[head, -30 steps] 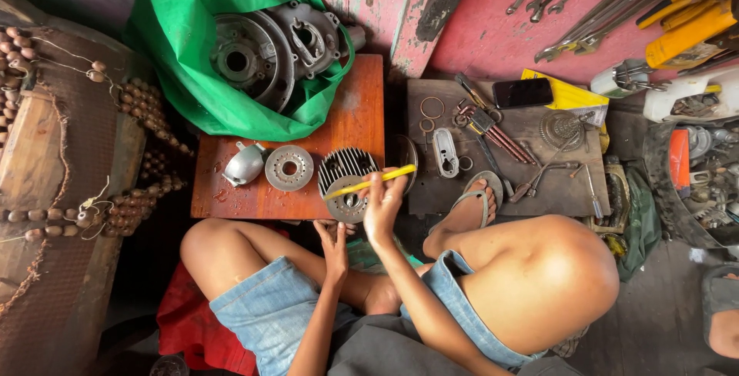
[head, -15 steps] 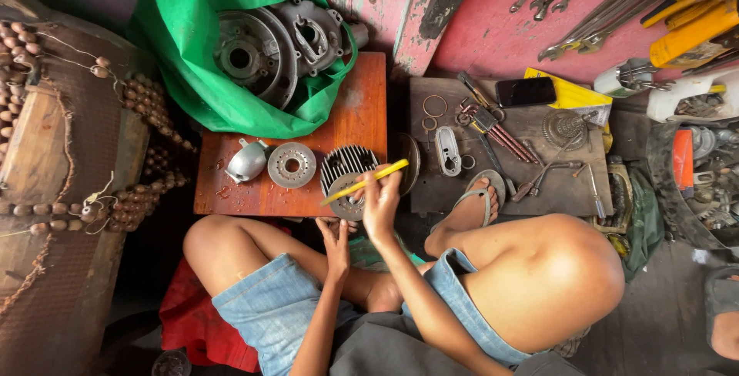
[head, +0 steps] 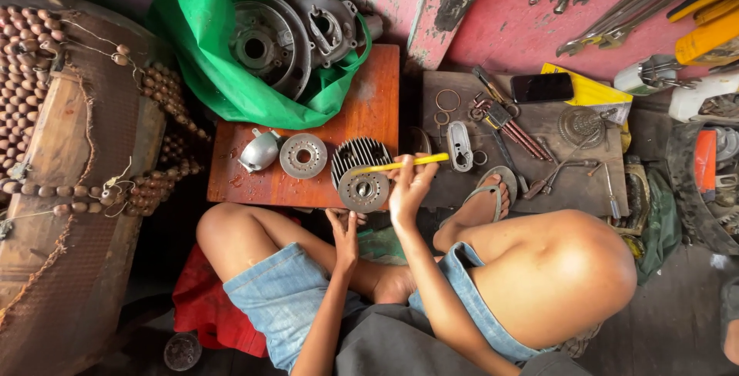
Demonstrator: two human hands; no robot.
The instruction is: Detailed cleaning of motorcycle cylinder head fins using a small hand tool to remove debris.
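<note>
**Yellow tool laid across finned cylinder**

Barely anything moves since the earlier frames: yellow tool [head: 400,164] keeps its slant, only the view drifts a little. Long axis runs near level, right end slightly higher, pointing toward the dark board [head: 539,126]; left end sits over the finned cylinder [head: 362,172]. Slim, stick-like, bright yellow; its tip is too small to tell.

Right hand [head: 409,187] pinches the tool near its middle, fingers closed on it. Left hand [head: 344,230] has fingers half spread, fingertips touching the cylinder's lower edge, not closed round it. Cylinder lies on its side at the near edge of the orange wooden board [head: 369,106], dark fins up, round grey face with a centre bore toward the person.

Just left: round grey disc [head: 302,155], then silver cap [head: 259,150]. Behind: green bag [head: 200,60] holding engine casings [head: 292,33].
</note>
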